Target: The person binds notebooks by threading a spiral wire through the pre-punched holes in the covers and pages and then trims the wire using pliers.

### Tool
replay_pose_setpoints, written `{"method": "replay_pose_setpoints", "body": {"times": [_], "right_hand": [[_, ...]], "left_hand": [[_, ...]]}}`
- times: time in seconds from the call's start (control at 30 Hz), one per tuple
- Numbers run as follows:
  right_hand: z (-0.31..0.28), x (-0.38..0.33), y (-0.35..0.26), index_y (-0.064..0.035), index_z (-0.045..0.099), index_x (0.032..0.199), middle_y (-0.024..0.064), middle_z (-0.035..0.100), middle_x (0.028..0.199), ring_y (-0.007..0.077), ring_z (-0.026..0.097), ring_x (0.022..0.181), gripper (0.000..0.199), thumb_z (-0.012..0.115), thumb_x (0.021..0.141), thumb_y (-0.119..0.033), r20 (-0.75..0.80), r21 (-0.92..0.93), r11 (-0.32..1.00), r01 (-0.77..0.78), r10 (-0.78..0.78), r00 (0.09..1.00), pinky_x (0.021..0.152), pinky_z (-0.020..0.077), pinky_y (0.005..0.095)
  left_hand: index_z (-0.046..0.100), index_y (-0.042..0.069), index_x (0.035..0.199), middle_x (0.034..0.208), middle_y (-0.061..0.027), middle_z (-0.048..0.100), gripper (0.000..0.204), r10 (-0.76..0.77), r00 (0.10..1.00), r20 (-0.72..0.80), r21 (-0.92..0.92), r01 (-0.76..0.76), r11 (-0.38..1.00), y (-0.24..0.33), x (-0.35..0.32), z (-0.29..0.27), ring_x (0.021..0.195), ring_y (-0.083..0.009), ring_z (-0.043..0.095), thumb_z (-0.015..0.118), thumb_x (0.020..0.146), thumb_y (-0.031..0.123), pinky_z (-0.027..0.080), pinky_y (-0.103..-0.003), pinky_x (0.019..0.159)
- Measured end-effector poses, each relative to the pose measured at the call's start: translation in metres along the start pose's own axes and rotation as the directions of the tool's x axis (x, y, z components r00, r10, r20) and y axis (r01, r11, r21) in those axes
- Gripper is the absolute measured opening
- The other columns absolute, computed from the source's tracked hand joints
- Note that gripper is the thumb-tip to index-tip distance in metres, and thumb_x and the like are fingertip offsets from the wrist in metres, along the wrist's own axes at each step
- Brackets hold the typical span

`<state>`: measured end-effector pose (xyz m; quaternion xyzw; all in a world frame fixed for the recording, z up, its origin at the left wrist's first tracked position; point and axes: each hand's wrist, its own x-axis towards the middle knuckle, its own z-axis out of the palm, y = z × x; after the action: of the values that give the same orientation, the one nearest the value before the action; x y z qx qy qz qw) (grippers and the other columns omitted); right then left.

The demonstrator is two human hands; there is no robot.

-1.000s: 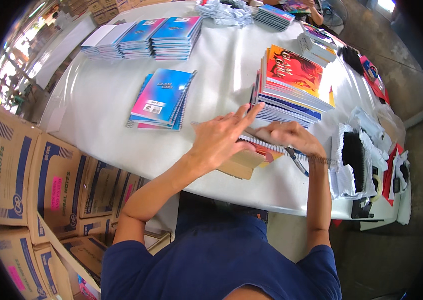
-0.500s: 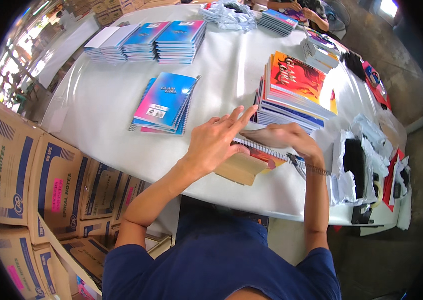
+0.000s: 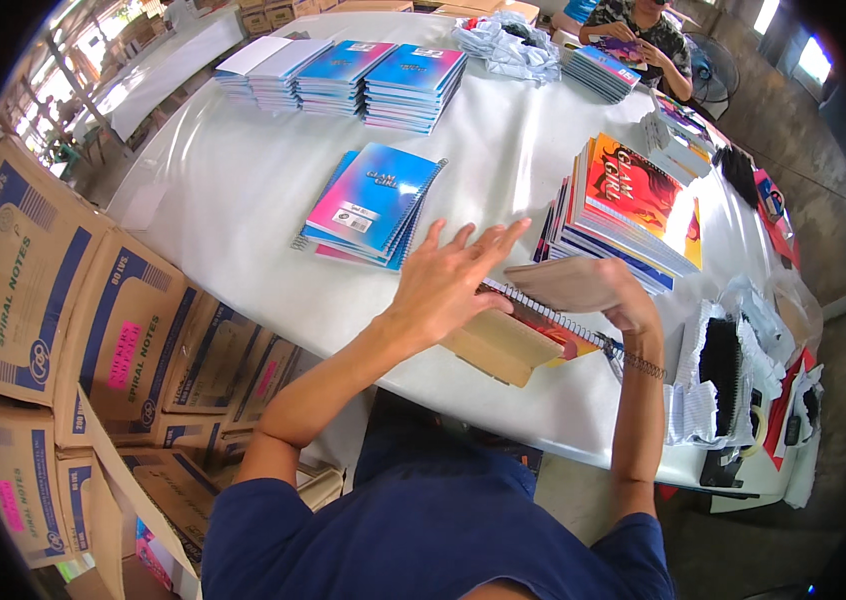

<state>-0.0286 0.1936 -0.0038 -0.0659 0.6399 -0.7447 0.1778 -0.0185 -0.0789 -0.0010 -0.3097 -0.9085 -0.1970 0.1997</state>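
Where the white desk [image 3: 243, 200] curves toward us, we see a stack of blue-and-pink spiral notebooks [image 3: 371, 205] lying just left of our hands, and a taller stack with an orange-red cover [image 3: 633, 210] rising just beyond them on the right. Rows of blue notebooks [image 3: 373, 75] line the far edge, well apart from us, beside a crumpled plastic wrap [image 3: 508, 45]. Another person [image 3: 643, 25] sits at the far end with more notebooks. Cardboard boxes [image 3: 63, 330] crowd the floor at our left, and black items in white wrapping [image 3: 718, 375] lie at the desk's right end. Nothing lies between our hands and the notebook.

Our left hand [image 3: 448, 285] lies flat with its fingers spread, pressing on the spiral-bound notebook [image 3: 533, 330] at the near edge of the desk. Our right hand [image 3: 628, 300] pinches the notebook's brown cover [image 3: 568, 283] and holds it lifted, open above the wire coil. The notebook is brown card on its back, with a red and yellow sheet showing under the raised cover.
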Motion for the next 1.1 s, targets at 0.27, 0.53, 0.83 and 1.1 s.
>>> {"method": "replay_pose_setpoints", "body": {"times": [0.27,0.53,0.83,1.1], "right_hand": [[0.017,0.010,-0.010,-0.0030,0.069,0.117,0.0125,0.071,0.101,0.0205,0.063,0.093,0.051,0.058,0.094,-0.047,0.142,-0.041,0.993,0.115,-0.108,0.984,0.083,0.0499,0.0337],[0.026,0.025,-0.015,0.0008,0.070,0.110,0.0069,0.070,0.100,0.0148,0.060,0.088,0.052,0.060,0.093,-0.048,0.306,-0.503,0.825,0.257,-0.109,0.946,0.085,0.0465,0.0311],[0.034,0.039,-0.022,0.0014,0.071,0.107,0.0105,0.072,0.094,0.0155,0.062,0.086,0.052,0.061,0.092,-0.048,0.234,-0.585,0.801,0.124,0.020,0.972,0.082,0.0473,0.0307],[0.042,0.047,-0.024,0.0006,0.072,0.105,0.0093,0.069,0.091,0.0172,0.058,0.082,0.058,0.062,0.089,-0.054,0.226,-0.655,0.745,0.126,0.033,0.974,0.077,0.0471,0.0324]], "left_hand": [[0.029,0.022,0.152,0.151,-0.0112,0.039,0.108,-0.183,0.983,-0.015,-0.285,0.171,0.943,-0.008,-0.003,0.002,0.133,-0.0359,0.044,0.088,0.061,0.023,0.049,-0.039,0.099],[0.028,0.011,0.152,0.149,-0.0148,0.041,0.110,-0.409,0.907,0.098,-0.807,0.313,0.501,-0.024,-0.013,0.025,0.135,-0.0254,0.045,0.088,0.060,0.005,0.045,-0.038,0.107],[0.026,0.011,0.152,0.152,-0.0171,0.034,0.103,-0.393,0.919,-0.037,-0.913,0.128,0.386,-0.035,-0.017,0.041,0.136,-0.0255,0.042,0.080,0.067,-0.007,0.050,-0.039,0.104],[0.027,0.007,0.151,0.155,-0.0130,0.031,0.099,-0.443,0.895,0.043,-0.912,0.217,0.349,-0.033,-0.019,0.036,0.139,-0.0239,0.036,0.077,0.068,-0.014,0.051,-0.036,0.102]]}}
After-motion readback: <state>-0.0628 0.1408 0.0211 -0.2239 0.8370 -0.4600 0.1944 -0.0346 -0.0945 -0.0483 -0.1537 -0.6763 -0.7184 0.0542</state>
